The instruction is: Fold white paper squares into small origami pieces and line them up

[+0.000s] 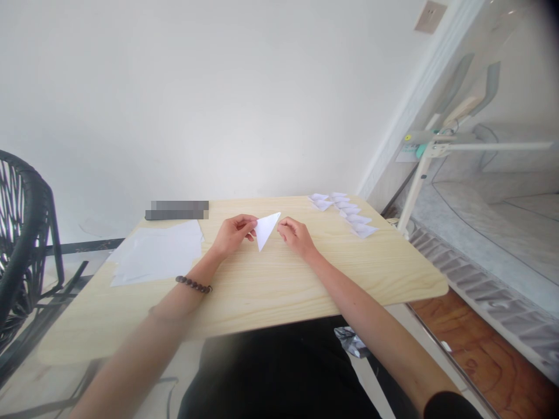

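My left hand (236, 234) pinches one edge of a folded white paper triangle (266, 229) above the middle of the table. One point of the triangle hangs downward and another reaches up to the right. Close to that upper right point is my right hand (297, 237), its fingers curled in; whether anything small sits between them is hidden. A beaded bracelet circles my left wrist. Toward the back right, several folded white paper pieces (351, 213) lie in overlapping rows.
The light wooden table (244, 308) stands against a white wall. Loose white paper sheets (159, 253) lie at its left, with a blurred-out dark object (177, 210) behind them. A black woven chair (26, 233) is at far left; a white metal frame (419, 180) and a grey sofa (493, 192) are right.
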A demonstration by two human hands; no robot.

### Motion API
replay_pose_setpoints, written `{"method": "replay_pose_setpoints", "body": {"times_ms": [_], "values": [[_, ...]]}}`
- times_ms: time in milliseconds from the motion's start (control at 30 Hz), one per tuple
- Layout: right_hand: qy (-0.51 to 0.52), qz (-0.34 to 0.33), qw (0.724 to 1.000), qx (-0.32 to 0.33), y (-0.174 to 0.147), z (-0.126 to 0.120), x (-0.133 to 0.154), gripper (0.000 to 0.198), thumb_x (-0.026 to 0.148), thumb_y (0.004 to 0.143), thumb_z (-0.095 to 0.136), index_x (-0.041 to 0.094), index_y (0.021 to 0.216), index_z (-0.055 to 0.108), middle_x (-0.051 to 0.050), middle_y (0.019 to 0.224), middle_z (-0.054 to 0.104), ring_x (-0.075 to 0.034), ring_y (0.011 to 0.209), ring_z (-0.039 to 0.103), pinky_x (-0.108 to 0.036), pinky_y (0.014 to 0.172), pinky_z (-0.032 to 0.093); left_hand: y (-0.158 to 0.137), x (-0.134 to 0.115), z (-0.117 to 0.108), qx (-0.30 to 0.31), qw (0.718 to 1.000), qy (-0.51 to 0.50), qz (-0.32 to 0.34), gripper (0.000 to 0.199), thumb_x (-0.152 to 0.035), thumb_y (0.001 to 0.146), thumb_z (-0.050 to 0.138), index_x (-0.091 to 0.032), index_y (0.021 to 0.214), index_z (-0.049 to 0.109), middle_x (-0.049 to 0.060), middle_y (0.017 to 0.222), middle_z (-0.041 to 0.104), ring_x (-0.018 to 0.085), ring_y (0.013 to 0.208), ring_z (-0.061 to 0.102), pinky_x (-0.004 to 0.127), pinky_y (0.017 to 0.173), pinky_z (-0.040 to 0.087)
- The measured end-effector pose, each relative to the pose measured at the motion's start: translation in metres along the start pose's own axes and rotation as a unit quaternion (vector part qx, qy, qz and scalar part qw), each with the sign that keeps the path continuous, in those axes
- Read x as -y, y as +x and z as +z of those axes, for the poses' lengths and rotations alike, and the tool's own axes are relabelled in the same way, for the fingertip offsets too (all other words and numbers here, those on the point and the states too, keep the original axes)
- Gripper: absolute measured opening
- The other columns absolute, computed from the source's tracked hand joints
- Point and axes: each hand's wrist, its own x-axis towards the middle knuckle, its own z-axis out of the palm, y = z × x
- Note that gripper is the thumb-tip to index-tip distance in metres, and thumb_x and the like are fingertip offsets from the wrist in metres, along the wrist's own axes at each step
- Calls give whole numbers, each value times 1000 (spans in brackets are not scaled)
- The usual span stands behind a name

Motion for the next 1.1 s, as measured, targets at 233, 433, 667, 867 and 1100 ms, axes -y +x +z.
{"method": "replay_pose_setpoints", "body": {"times_ms": [233, 433, 667, 867, 1100], "values": [[-27, -26, 999, 25, 1, 2, -3, 18, 31, 77, 44, 17, 69, 52, 5, 54, 45, -8, 49, 38, -20, 49, 30, -2, -5, 2, -17, 1000, -14, -20, 33, -38, 69, 61, -10, 86, 60, 6, 73, 60, 13, 62, 56, 28, 57, 51], [-38, -31, 998, 37, 1, 2, -3, 19, 32, 76, 44, 16, 72, 54, 3, 56, 48, -8, 50, 41, -21, 50, 32, -2, -5, 2, -19, 999, -17, -26, 34, -39, 68, 62, -10, 86, 60, 6, 73, 61, 13, 62, 56, 28, 57, 51], [-34, -29, 998, 43, 1, 2, 0, 20, 35, 76, 46, 16, 73, 54, 3, 57, 48, -7, 48, 39, -20, 49, 31, -2, -5, 2, -12, 999, -26, -30, 34, -38, 68, 62, -11, 87, 60, 5, 74, 61, 13, 62, 57, 30, 60, 52], [-36, -21, 998, 44, 0, 1, 1, 22, 37, 76, 45, 17, 74, 54, 4, 54, 46, -8, 48, 39, -21, 49, 31, -1, -3, 1, -6, 999, -27, -28, 36, -39, 67, 62, -10, 88, 60, 6, 75, 61, 13, 63, 57, 32, 61, 52], [-30, -21, 998, 51, 0, 1, 0, 22, 36, 77, 44, 16, 75, 54, 4, 54, 46, -8, 47, 40, -20, 48, 30, -1, -2, 1, -8, 999, -27, -29, 35, -39, 68, 62, -10, 87, 60, 6, 74, 61, 12, 62, 57, 30, 60, 52]]}}
